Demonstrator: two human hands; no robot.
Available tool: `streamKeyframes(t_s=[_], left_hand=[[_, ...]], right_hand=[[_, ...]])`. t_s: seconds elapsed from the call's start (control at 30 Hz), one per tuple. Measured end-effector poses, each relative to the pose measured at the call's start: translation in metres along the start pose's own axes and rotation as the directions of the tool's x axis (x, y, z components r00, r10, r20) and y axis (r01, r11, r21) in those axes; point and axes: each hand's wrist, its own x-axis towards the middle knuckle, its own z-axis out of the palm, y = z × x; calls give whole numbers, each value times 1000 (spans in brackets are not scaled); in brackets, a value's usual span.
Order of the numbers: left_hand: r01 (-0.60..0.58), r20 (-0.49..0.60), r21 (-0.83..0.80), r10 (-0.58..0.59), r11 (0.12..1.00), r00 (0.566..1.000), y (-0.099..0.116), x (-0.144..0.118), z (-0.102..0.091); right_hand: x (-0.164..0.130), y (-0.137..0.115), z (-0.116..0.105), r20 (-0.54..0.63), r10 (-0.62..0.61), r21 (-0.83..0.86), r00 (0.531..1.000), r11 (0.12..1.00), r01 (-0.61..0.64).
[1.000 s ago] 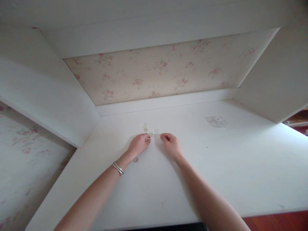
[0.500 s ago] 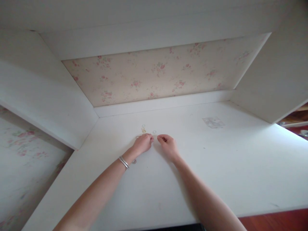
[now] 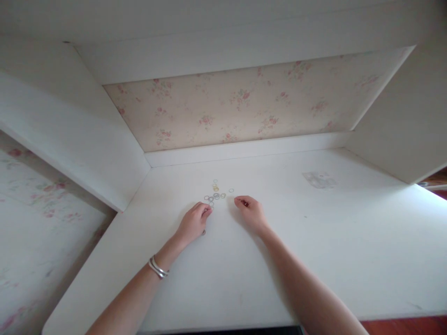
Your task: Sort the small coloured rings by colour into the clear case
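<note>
white desk (image 3: 314, 260) set in a white alcove, faded floral wallpaper (image 3: 244, 107) behind it. left hand (image 3: 193, 223) and right hand (image 3: 252, 214) rest on the desk, fingers curled narrow; can't tell what they pinch. little rings (image 3: 216, 195) lie scattered just beyond the fingertips, one ring (image 3: 203, 232) beside the left hand.

Single head-worn view, forward and down over the white desk (image 3: 314, 242), close.
</note>
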Motion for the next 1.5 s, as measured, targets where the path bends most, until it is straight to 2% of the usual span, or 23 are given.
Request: streamKeyframes(t_s=[0.1,0.23,0.37,0.53,0.83,1.13,1.5], left_hand=[[54,-24,-18,-55,998,998,-9,-18,-7],[58,-49,-96,-63,994,997,-16,-36,-14],[55,-5,-179,-56,982,998,-19,-48,-19],[-1,65,-207,15,978,998,-20,-57,-22],[-128,102,-42,131,991,986,-19,-59,-21],[-148,89,-12,148,989,985,-18,-60,-21],[-166,96,116,155,979,983,-15,-62,-22]], right_hand=[[-1,1,0,8,-2,-15,1000,1000,2],[-2,2,2,8,9,-21,1000,1000,-8],[-2,3,4,10,17,-31,1000,999,-17],[-3,5,5,18,20,-37,1000,999,-19],[-4,10,7,21,17,-75,1000,997,-15],[-6,8,8,41,-10,-122,999,992,15],[-7,4,8,51,-35,-170,998,985,43]])
